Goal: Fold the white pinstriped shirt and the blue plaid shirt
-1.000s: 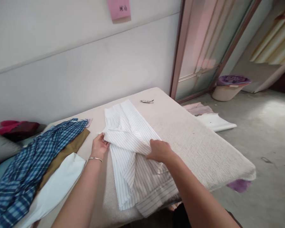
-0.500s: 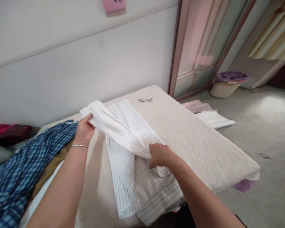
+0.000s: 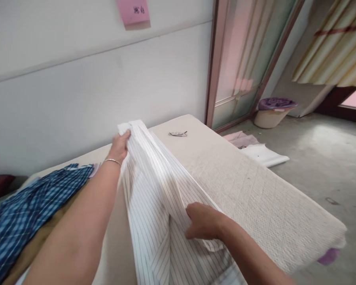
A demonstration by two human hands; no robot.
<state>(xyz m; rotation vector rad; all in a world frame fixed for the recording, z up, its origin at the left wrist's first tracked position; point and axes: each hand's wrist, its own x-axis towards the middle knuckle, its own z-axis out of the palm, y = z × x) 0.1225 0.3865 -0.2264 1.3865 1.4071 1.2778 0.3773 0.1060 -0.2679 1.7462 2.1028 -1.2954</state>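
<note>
A white shirt (image 3: 148, 206) with thin dark stripes lies on the padded table top (image 3: 243, 190), its lower part running out of the bottom of the view. My left hand (image 3: 120, 145) grips the far end of a long striped sleeve, raised a little near the wall. Farther down the same strip of cloth, my right hand (image 3: 206, 221) is closed on the fabric, thumb and fingers pinching it. Between both hands the sleeve stretches lengthwise over the shirt body, with loose folds beneath it.
Eyeglasses (image 3: 178, 134) rest near the far corner of the table. A blue plaid shirt (image 3: 41, 202) lies with other clothes at the left. A white wall (image 3: 91, 107) backs the table. On the floor at the right are a lined bin (image 3: 269, 118) and white cloth (image 3: 264, 154).
My left hand has moved right and away from me with the sleeve end, so the sleeve now runs straighter. My right hand keeps its hold. The head view has shifted slightly.
</note>
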